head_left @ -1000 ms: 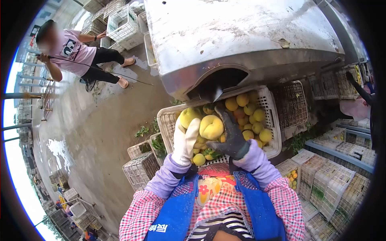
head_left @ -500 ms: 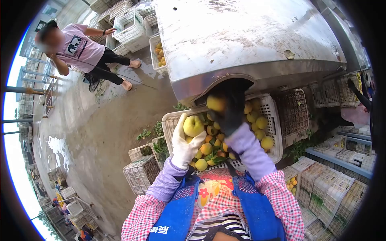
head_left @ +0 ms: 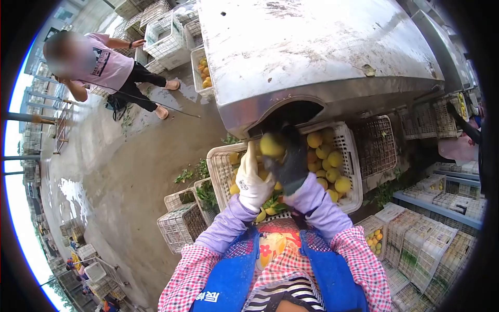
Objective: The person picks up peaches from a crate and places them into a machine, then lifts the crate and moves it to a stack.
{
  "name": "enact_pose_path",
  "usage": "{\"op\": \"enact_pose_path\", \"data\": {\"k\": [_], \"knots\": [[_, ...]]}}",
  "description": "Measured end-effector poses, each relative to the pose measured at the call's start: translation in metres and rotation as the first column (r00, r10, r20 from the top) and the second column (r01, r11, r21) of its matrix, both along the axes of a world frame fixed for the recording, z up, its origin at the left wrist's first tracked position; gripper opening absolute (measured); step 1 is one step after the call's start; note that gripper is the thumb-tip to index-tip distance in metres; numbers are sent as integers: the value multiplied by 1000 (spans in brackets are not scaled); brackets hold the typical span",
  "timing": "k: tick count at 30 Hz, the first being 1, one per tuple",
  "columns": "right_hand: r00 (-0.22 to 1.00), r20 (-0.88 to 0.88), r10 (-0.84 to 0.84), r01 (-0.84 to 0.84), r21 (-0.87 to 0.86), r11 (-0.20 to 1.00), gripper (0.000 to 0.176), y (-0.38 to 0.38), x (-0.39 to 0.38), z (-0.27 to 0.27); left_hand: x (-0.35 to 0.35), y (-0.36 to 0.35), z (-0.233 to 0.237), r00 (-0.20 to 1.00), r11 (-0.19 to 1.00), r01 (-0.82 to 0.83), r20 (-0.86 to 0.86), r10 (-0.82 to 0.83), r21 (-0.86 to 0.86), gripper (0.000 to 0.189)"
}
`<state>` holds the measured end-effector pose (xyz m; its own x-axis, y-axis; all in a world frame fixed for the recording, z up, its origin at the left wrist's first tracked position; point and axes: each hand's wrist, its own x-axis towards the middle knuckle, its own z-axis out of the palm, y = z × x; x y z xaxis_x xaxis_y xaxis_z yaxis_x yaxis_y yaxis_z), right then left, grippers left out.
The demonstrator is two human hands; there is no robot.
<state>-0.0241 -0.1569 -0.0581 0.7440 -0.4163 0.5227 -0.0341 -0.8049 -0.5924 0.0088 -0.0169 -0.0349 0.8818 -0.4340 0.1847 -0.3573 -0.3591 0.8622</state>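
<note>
My right hand [head_left: 289, 162], in a black glove, is closed around a yellow peach [head_left: 271, 145], just below the dark opening [head_left: 294, 113] of a metal machine. The peach and fingers are blurred by motion. Left of it my left hand [head_left: 251, 181], in a white glove, points its fingers up beside the peach, the thumb apart; I make out no fruit in its grip, though its palm is partly hidden. Both hands are over a white plastic crate [head_left: 355, 170] of yellow peaches [head_left: 333, 158] with some green leaves [head_left: 275, 204], partly covered by my hands.
The metal machine [head_left: 312, 49] rises beyond the crate. Stacked crates [head_left: 179, 229] stand left, and more crates [head_left: 423, 244] lie right. A person in a pink shirt [head_left: 112, 65] stands on the wet floor [head_left: 125, 177]. Another person's dark-sleeved arm [head_left: 464, 122] reaches in at right.
My left hand has turned inward, toward my right hand; the greenish peach it held no longer shows there. My right hand has drawn back slightly from the opening, a peach still at its fingers.
</note>
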Motion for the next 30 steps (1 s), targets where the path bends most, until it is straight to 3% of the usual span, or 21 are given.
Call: {"op": "enact_pose_path", "data": {"k": [2, 3, 5, 8, 9, 10, 11, 12, 13, 15, 21, 22, 26, 28, 29, 30], "knots": [[984, 22, -176, 177, -216, 960, 70, -13, 15, -3, -5, -2, -7, 979, 992, -86, -191, 67, -91, 81], [996, 24, -89, 91, -138, 986, 61, -25, 31, -4, -4, -2, -1, 962, 985, -105, -266, 66, -138, 69], [998, -60, -36, 31, -72, 997, 62, -37, 57, -10, 13, -4, 13, 783, 937, -144, -615, -89, -319, 62], [970, -241, 21, 28, 199, 980, 70, -43, 76, -9, 10, 25, -38, 835, 887, 79, -457, -308, -454, 57], [971, -230, 67, -11, 237, 971, 73, -43, 70, 4, 12, 29, -49, 867, 897, 143, -383, -317, -418, 58], [970, -218, 112, -49, 275, 960, 75, -44, 64, 17, 15, 22, -36, 680, 773, -85, -604, -416, -629, 62], [974, -132, 185, -150, 239, 959, 77, -36, 39, 45, 18, 16, -23, 458, 595, -416, -723, -516, -688, 67], [968, -79, 239, -218, 213, 952, 78, -22, 19, 49, 16, 16, -6, 680, 724, -174, -613, -402, -668, 65], [955, -29, 295, -285, 183, 941, 80, -8, -1, 52, 15, 16, 1, 739, 765, -123, -573, -354, -632, 63], [940, 9, 342, -339, 154, 928, 82, 17, -28, 29, 13, 13, 8, 683, 782, -164, -642, -350, -601, 59], [981, 2, 194, -192, 161, 968, 85, 17, -35, 25, 12, 4, 4, 439, 761, -275, -781, -443, -587, 54], [994, 17, 107, -108, 94, 990, 85, 14, -31, 24, 13, 3, 3, 428, 761, -287, -789, -442, -582, 54], [953, 193, -234, 275, -223, 935, 82, -11, 23, 11, 20, 6, 11, 461, 830, -330, -844, -275, -451, 61], [961, 94, -259, 273, -201, 941, 75, -26, 52, -2, 24, 12, -1, 414, 848, -351, -878, -240, -397, 65], [966, 24, -256, 257, -145, 955, 71, -31, 61, -6, 22, 19, -36, 435, 847, -433, -895, -102, -307, 63], [967, -9, -253, 251, -111, 962, 68, -33, 68, -8, 22, 24, -59, 446, 858, -430, -892, -69, -282, 61]]}}
